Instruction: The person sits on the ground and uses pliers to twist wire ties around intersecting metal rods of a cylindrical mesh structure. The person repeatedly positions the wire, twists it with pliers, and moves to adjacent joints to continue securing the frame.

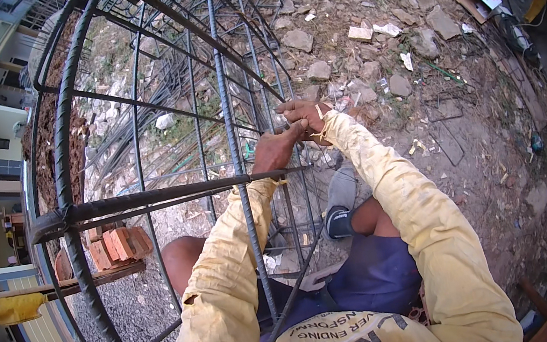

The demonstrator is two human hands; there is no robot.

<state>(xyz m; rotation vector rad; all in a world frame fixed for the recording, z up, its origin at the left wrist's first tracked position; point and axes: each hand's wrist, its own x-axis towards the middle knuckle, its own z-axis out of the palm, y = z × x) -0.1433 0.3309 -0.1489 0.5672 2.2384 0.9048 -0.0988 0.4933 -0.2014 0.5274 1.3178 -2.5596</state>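
At frame centre, a bar crossing of the rebar cage (139, 120) is gripped by closed left hand (275, 151) and right hand (304, 115); many crossings appear untied.

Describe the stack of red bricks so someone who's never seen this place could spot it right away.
Start at the big rebar cage filling the left of the view. Seen through its bars at lower left, just above a wooden plank, sit the red bricks. They are the only orange-red blocks there; the stones around them are grey.
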